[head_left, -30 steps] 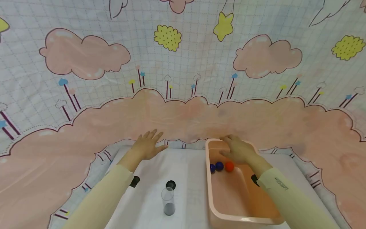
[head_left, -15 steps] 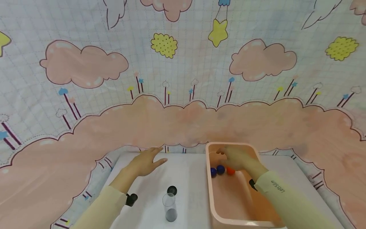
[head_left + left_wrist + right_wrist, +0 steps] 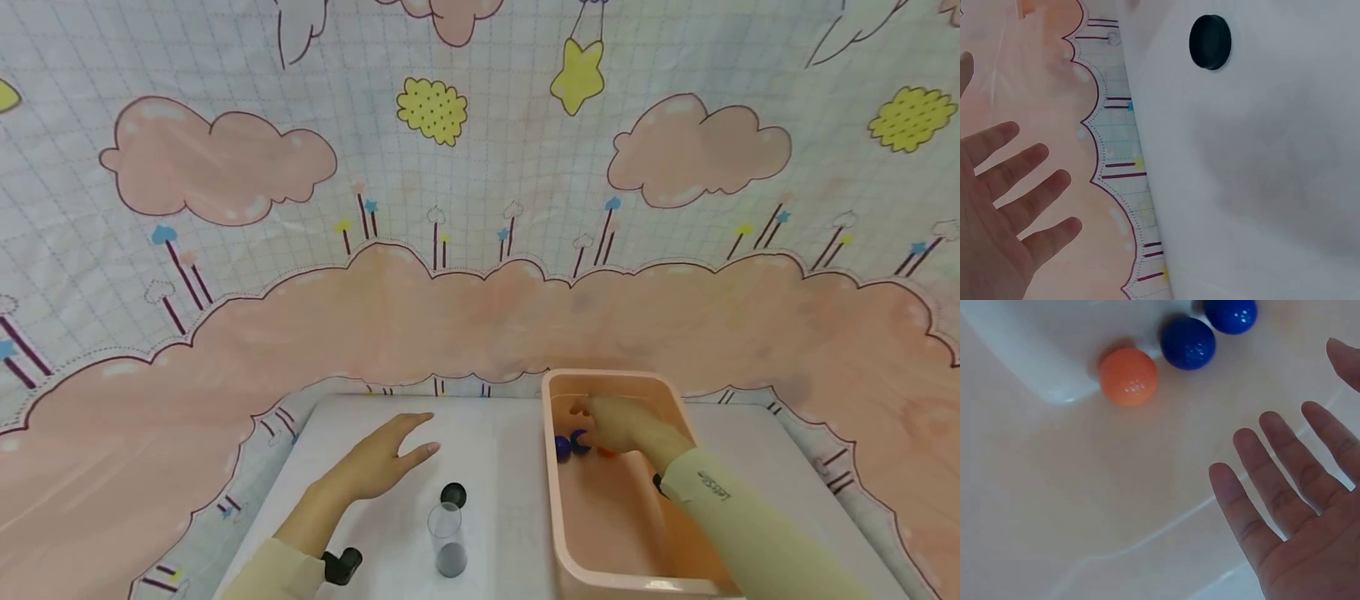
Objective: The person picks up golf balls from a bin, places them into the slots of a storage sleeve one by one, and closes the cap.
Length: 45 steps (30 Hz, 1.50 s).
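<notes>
My right hand [image 3: 618,423] reaches into the peach plastic bin [image 3: 558,533], its fingers spread and holding nothing. Under and beside it lie an orange ball [image 3: 1127,376] and two blue balls, one [image 3: 1188,343] next to the orange one and another [image 3: 1230,312] farther along; in the head view the hand partly covers them. My left hand [image 3: 375,462] hovers over the white table with straight, parted fingers and nothing in them. Nearest to it are a clear cylindrical container [image 3: 447,540], upright, and a round black lid [image 3: 453,495] lying just behind it.
The white table [image 3: 510,500] ends at the back against a patterned cloth [image 3: 480,325] with clouds and stars. The bin's raised rim stands on the table's right half. A black wrist mount [image 3: 342,567] sits below the left hand.
My right hand has lowered deeper into the bin, toward the balls, and now covers most of the orange one. My left hand has come nearer and lower, toward the lid and clear container.
</notes>
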{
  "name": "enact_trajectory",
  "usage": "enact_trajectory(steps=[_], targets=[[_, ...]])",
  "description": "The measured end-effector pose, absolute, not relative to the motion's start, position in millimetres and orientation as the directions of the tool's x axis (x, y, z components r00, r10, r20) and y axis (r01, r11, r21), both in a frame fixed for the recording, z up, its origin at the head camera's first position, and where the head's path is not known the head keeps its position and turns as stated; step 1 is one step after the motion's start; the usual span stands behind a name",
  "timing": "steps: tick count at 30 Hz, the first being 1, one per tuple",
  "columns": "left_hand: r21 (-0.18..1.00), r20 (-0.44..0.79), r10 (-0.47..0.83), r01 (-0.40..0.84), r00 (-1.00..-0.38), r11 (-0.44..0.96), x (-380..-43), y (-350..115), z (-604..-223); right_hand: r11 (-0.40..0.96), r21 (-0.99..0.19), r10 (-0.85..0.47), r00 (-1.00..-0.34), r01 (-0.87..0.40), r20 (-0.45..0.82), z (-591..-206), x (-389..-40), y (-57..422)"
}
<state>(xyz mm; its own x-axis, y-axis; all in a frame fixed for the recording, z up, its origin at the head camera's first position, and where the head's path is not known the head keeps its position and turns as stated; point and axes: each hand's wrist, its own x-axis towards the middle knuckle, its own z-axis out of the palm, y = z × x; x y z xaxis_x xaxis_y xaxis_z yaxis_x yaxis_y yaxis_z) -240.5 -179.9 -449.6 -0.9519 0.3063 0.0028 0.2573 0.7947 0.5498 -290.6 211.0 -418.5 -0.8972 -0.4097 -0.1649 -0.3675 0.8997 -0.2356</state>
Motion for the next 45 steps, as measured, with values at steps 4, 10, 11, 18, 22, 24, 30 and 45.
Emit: enact_trajectory(steps=[4,10,11,18,22,24,30,45], targets=[[0.602,0.014,0.303,0.250,-0.953,0.759,-233,-182,-460,0.894,-0.252,-0.416,-0.894,-0.370,-0.164,-424,-292,212],[0.693,0.022,0.300,0.231,-0.954,0.683,-218,-188,-481,0.874,-0.284,-0.448,-0.880,-0.395,-0.156,-429,-294,211],[0.700,0.022,0.300,0.229,-0.954,0.676,-216,-189,-485,0.872,-0.288,-0.449,-0.880,-0.395,-0.154,-430,-295,211],[0.698,0.023,0.316,0.241,-0.949,0.674,-195,-192,-504,0.865,-0.311,-0.451,-0.881,-0.393,-0.143,-436,-299,209],[0.701,0.008,0.348,0.254,-0.937,0.666,-185,-191,-509,0.871,-0.295,-0.446,-0.884,-0.392,-0.143,-439,-301,207],[0.704,-0.009,0.368,0.256,-0.930,0.663,-180,-190,-510,0.869,-0.282,-0.455,-0.880,-0.406,-0.137,-440,-302,207],[0.741,-0.059,0.426,0.246,-0.903,0.625,-172,-183,-516,0.856,-0.284,-0.479,-0.869,-0.432,-0.123,-445,-303,205],[0.833,0.039,0.469,0.287,-0.882,0.472,-159,-162,-549,0.794,-0.271,-0.579,-0.813,-0.544,-0.062,-469,-312,207]])
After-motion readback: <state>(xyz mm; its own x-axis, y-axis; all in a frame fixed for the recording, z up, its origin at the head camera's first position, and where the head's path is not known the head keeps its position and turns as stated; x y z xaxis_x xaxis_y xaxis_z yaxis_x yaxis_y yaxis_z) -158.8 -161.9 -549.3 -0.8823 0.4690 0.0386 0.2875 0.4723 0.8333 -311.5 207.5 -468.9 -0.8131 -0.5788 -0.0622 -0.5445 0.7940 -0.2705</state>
